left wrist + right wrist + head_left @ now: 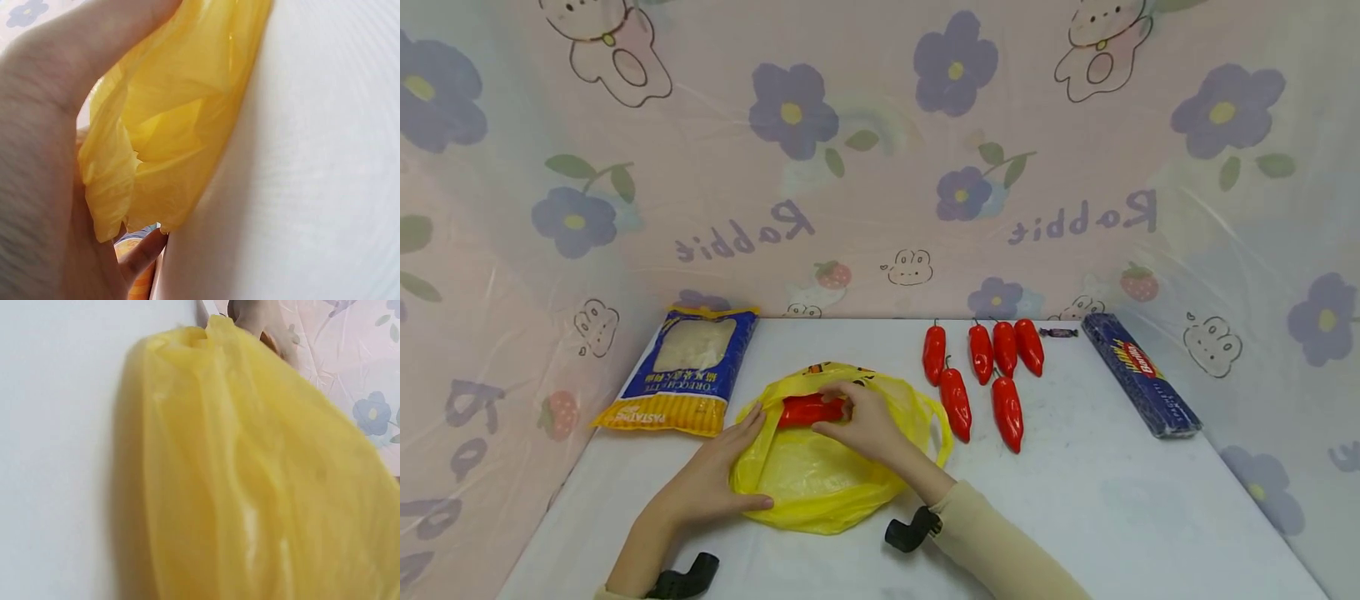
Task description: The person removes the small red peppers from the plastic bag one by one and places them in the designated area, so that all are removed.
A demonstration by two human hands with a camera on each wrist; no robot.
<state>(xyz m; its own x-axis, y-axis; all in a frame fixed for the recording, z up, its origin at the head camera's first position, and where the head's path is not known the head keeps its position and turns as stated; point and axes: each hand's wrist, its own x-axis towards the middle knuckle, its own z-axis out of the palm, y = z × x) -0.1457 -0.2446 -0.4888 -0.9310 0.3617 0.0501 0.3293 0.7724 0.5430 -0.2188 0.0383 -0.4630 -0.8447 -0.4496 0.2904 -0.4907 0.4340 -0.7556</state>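
Note:
A crumpled yellow plastic bag (805, 492) lies with its mouth spread, and one red chili pepper (805, 410) sits at that opening. My right hand (867, 423) reaches over the bag and pinches the pepper's right end between thumb and fingers. Along the bag's left rim rests my left hand (711, 475), fingers extended at the back and thumb near the front edge. The left wrist view shows that hand beside the yellow plastic (181, 125). Bag plastic (250, 475) fills most of the right wrist view, hiding the pepper there.
Several red peppers (1007, 412) lie right of the bag. A small wrapped candy (1058, 332) is behind them. Blue spaghetti pack (1138, 375) lies at right; a blue-and-yellow orecchiette pasta bag (681, 371) at left. A patterned curtain (880, 192) stands behind the white table (1120, 517).

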